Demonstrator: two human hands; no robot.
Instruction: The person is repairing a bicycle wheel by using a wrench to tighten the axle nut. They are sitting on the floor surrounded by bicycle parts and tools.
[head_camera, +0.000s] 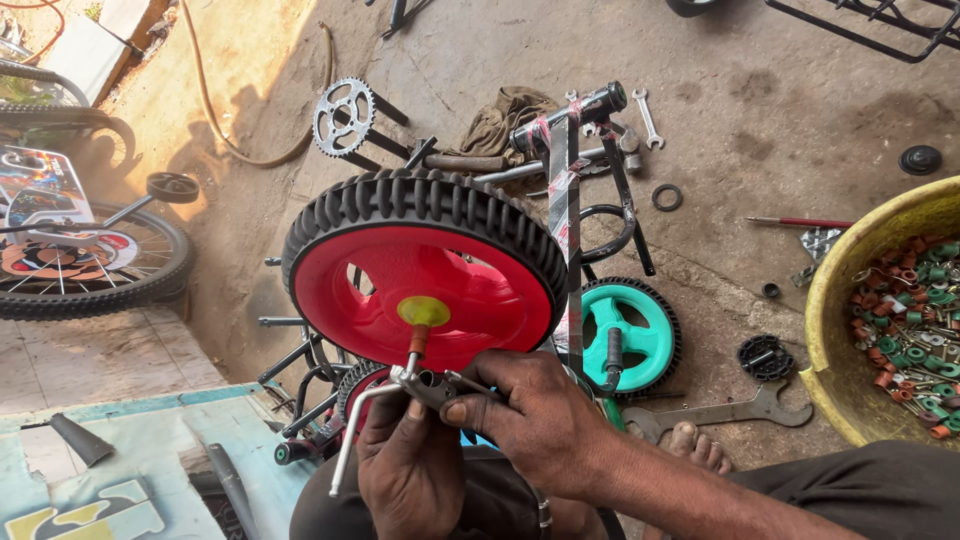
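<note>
both hands at the axle of the red wheel (425, 285)

left hand (405, 470) grips the bent metal bracket (350, 430); right hand (535, 415) pinches the socket tool (440, 385), best kept straight on the axle.

Glossy red plastic wheel (440, 290) with matt black ribbed rubber tyre (420, 195); my hands grip a shiny metal bracket (425, 385).

A single head-worn camera looks steeply down and forward from close above the person's lap, hands near the bottom centre, with concrete floor (760, 110) stretching away toward the top edge.
</note>
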